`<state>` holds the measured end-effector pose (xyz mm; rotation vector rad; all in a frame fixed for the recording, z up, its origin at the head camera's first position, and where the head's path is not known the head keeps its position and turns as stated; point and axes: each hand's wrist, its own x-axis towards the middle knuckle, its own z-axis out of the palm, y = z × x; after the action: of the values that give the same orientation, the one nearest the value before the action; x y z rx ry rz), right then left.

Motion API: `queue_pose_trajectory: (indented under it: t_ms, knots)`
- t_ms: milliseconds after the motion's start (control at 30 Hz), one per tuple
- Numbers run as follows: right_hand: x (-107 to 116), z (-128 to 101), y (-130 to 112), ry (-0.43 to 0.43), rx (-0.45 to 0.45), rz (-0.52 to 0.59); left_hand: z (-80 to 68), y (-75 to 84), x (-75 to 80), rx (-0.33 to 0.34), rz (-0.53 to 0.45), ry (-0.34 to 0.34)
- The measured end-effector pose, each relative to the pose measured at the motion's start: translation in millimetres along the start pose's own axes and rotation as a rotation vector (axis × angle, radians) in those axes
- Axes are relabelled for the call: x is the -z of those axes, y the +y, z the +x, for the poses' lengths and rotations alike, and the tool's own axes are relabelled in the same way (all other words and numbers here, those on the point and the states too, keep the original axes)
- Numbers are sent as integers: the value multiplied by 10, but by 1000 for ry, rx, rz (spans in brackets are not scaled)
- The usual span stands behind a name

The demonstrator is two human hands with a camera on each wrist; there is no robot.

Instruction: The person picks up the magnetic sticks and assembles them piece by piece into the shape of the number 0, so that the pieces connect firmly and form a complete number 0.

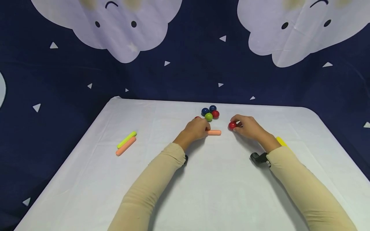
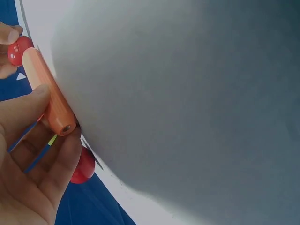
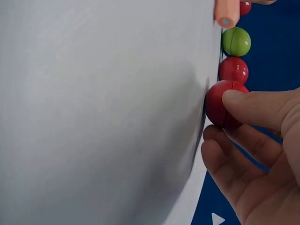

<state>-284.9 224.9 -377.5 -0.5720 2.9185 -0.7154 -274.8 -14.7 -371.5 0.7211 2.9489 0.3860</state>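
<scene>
In the head view my left hand pinches an orange stick between thumb and fingers. The left wrist view shows a small hole in the end of this stick. To its right, my right hand grips a red ball at the table surface. A seam runs round that ball in the right wrist view, where the thumb presses on it. Just beyond the left hand sit a green ball, a second red ball and two blue balls. Another red ball is mostly hidden behind the left hand.
On the left of the white table a yellow-green stick lies alongside another orange stick. A yellow stick is partly covered by the right forearm. Behind the table hangs a dark blue cloth.
</scene>
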Motion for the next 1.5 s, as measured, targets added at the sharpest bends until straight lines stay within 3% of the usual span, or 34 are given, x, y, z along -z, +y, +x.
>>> queue_pose_trajectory:
  t_ms: [267, 567, 900, 1500]
  knots:
    - [-44, -4, 41, 13, 62, 89, 6, 9, -3, -2, 12, -13]
    - [-89, 57, -16, 0, 5, 156, -7, -31, 46, -2, 4, -41]
    - [-101, 63, -50, -16, 31, 148, -12, -74, 136, -8, -15, -1]
    - [-122, 62, -85, -34, -10, 201, 0, -27, 173, 7, -14, -12]
